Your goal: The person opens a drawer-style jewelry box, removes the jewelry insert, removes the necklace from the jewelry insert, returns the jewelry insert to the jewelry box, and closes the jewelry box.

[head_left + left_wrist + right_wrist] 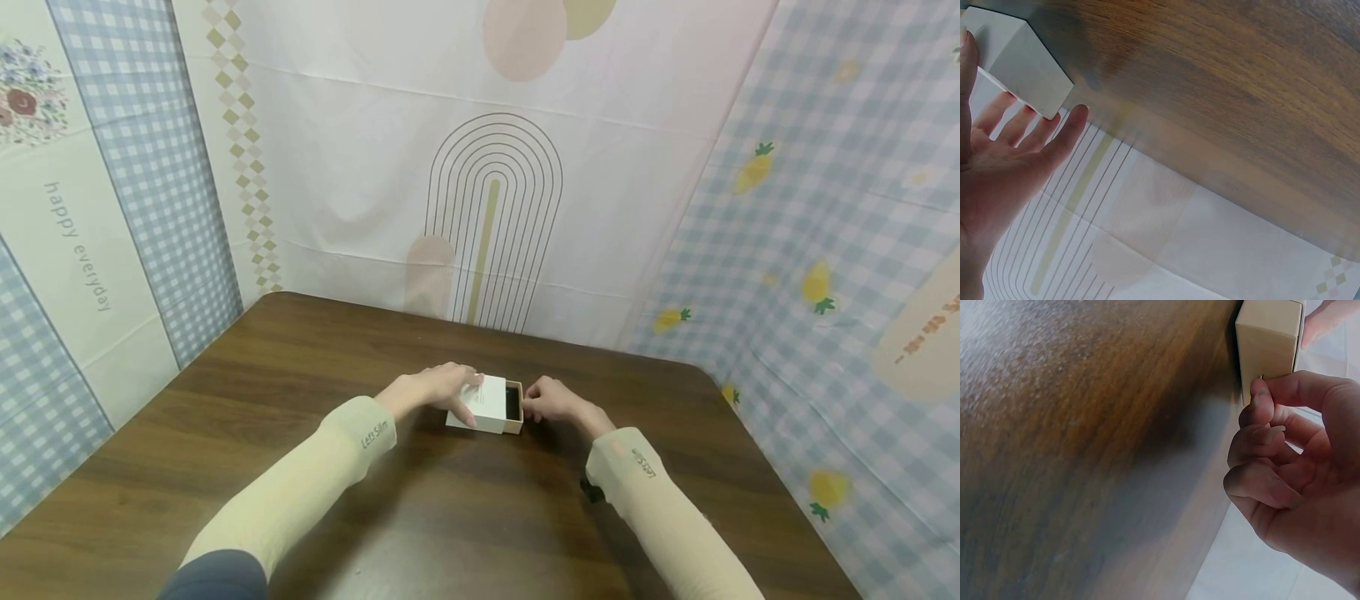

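A small white box sleeve [491, 398] lies on the wooden table, its tan inner drawer [513, 427] pulled partly out to the right. Something black shows inside the drawer's exposed part. My left hand [442, 387] grips the sleeve from its left, thumb on the near side and fingers on the far side. In the left wrist view the fingertips touch the white sleeve's wall [1035, 72]. At the drawer's tan end [1266, 353], thumb and forefinger of my right hand [1297, 450] pinch a small bit at its edge; the other fingers are curled.
The brown wooden table [420, 525] extends around the box. Behind it hangs a white cloth [360, 183] with printed arches. Blue checked cloth [795, 333] with pineapples hangs on the right, and another checked cloth [142, 150] on the left.
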{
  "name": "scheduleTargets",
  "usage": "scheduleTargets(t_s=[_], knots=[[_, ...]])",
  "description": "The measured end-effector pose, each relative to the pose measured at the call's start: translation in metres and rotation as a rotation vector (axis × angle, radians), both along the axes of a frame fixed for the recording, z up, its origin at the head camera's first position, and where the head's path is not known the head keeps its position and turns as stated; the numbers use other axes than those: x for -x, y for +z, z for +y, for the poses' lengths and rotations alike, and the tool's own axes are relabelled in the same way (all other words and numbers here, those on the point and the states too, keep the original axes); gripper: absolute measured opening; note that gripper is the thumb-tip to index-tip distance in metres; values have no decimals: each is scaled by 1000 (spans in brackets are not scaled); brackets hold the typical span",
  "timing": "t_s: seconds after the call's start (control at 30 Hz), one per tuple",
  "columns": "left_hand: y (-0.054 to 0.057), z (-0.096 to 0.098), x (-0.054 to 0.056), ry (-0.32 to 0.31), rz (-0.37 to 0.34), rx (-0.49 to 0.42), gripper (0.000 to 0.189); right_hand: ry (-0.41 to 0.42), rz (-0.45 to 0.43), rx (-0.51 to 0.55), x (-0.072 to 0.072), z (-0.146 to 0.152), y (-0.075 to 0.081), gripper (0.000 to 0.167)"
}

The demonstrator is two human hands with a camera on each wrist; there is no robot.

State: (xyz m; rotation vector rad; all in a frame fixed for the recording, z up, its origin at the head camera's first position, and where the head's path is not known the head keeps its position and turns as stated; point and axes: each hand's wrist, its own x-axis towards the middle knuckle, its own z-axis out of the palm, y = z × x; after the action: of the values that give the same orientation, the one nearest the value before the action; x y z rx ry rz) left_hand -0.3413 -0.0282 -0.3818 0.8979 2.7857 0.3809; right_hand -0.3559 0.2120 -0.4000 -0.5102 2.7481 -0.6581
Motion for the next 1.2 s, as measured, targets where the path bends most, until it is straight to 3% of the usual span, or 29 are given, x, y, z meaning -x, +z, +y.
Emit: scheduleTargets(t_s=[0.37, 0.4, 0.6, 0.63, 1.2], knots=[[0, -1, 4, 0, -3, 1, 87, 10, 14, 0, 1, 0, 2, 24], [-5, -1, 7, -13, 17, 3, 88, 14, 16, -1, 1, 0, 2, 24], [-5, -2, 7, -12, 14, 4, 87, 7, 4, -6, 2, 2, 1, 23], [-1, -1, 3, 2, -7, 1, 86, 3, 0, -6, 2, 2, 1, 24], [-4, -1, 2, -7, 4, -9, 85, -17, -23, 12, -1, 5, 0, 23]])
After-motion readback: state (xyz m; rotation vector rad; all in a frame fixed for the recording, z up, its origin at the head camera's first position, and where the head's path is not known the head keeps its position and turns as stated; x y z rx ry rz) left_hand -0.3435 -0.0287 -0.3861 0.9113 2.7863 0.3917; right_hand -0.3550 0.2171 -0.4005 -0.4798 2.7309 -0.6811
